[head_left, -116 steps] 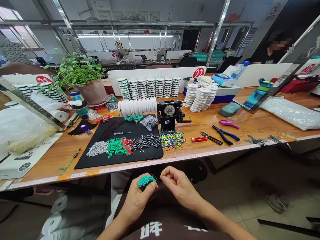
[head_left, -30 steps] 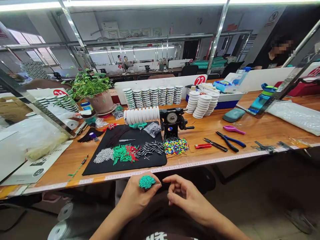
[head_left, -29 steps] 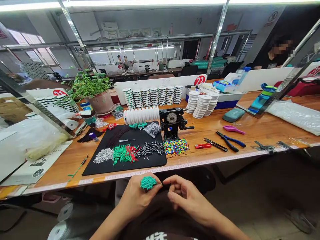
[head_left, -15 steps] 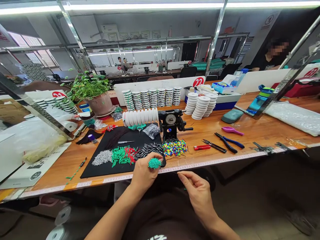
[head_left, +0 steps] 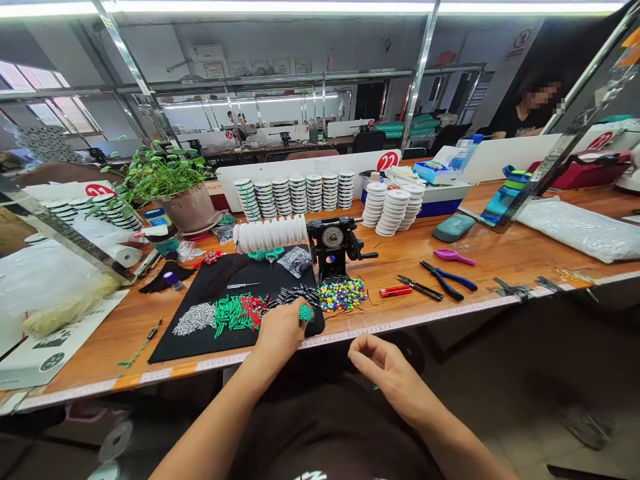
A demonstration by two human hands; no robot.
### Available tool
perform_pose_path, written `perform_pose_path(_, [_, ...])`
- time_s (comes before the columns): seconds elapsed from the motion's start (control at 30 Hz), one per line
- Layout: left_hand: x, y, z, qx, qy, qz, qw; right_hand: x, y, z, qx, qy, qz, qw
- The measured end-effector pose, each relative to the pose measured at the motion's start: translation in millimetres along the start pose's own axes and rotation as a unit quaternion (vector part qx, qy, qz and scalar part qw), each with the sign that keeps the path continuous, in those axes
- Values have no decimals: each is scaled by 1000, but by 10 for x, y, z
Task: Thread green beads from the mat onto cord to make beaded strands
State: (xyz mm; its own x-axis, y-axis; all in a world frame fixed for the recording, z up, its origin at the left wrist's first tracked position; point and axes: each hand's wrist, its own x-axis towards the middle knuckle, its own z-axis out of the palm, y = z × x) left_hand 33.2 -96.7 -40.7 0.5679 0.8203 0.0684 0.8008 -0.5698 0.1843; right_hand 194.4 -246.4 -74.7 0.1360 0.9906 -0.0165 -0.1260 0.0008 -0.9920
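My left hand point(head_left: 279, 328) is closed around a bunch of small green beads point(head_left: 306, 313), whose rounded head pokes out by the thumb. It is over the front edge of a black mat point(head_left: 173, 347), beside black tube beads point(head_left: 300, 293). Past the table's front edge, my right hand point(head_left: 387, 373) is curled, thumb and forefinger pressed together; what lies between them is too fine to make out. A small green bit shows just under that hand. On the mat are silvery beads point(head_left: 194, 319), green tube beads point(head_left: 231, 315) and red tube beads point(head_left: 254, 309).
Multicoloured beads point(head_left: 343, 295) lie right of the mat. Behind them stands a black hand-crank winder point(head_left: 333, 243) carrying white spools point(head_left: 270, 233). A red-handled tool point(head_left: 396, 291), tweezers point(head_left: 420, 287) and pliers point(head_left: 447, 280) lie rightward. A measuring tape point(head_left: 390, 325) runs along the front edge.
The view has shifted slightly, moving the table leftward in the picture. My right hand's fingers have curled and turned more inward. My left hand still grips the green bead bunch, now lower among its fingers.
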Motion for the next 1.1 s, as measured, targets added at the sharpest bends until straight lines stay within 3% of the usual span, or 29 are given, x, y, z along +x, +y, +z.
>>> perform_pose_path(0.1, [-35,-7,-36,2,-9,14,1000,50,40,-27,-14,37,-24,999])
perform_pose_path(0.23, [-281,-14,-29,-46,2,71,996,125,87,0,30,99,-73,992])
perform_pose_path(0.3, [-455,-18,19,-97,57,158,981,150,88,80,97,78,-47,991])
perform_pose_path(0.37, [-620,-21,75,-133,134,255,948,156,83,195,144,23,-1,989])
perform_pose_path(0.43, [-752,-15,121,-139,169,293,931,140,83,317,174,-29,39,984])
perform_pose_path(0.57, [-920,12,168,-247,103,204,942,75,99,478,263,-81,111,955])
perform_pose_path(0.67, [-1002,8,207,-395,53,101,912,44,107,492,226,-83,124,963])
perform_pose_path(0.77, [-1059,-21,255,-493,55,-4,868,39,102,440,104,-37,64,992])
perform_pose_path(0.87, [-1086,-42,292,-537,77,-81,836,36,89,372,24,-50,52,997])
perform_pose_path(0.97, [-1097,-50,323,-555,90,-119,818,19,56,335,-10,-62,41,997])
perform_pose_path(1.1, [-1108,-74,370,-565,88,-140,808,-16,-7,353,23,-85,42,995])
